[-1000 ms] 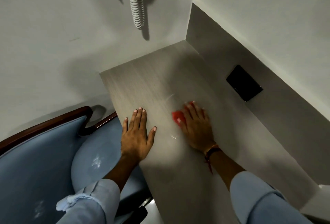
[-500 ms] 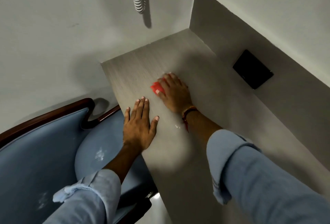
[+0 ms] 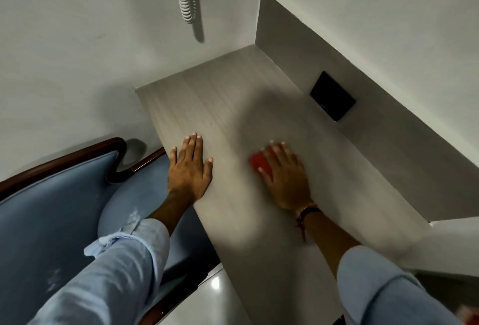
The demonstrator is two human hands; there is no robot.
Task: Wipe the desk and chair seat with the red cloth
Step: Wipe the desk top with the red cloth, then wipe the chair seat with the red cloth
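Moved away from the flat left hand (image 3: 190,172), the right hand (image 3: 285,179) presses straight fingers (image 3: 279,150) on the red cloth (image 3: 260,162), visible beside its thumb.

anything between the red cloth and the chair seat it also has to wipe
The left hand lies flat on the desk edge, directly between the red cloth under the right hand and the chair seat, and its forearm crosses the seat. Nothing else visible does.
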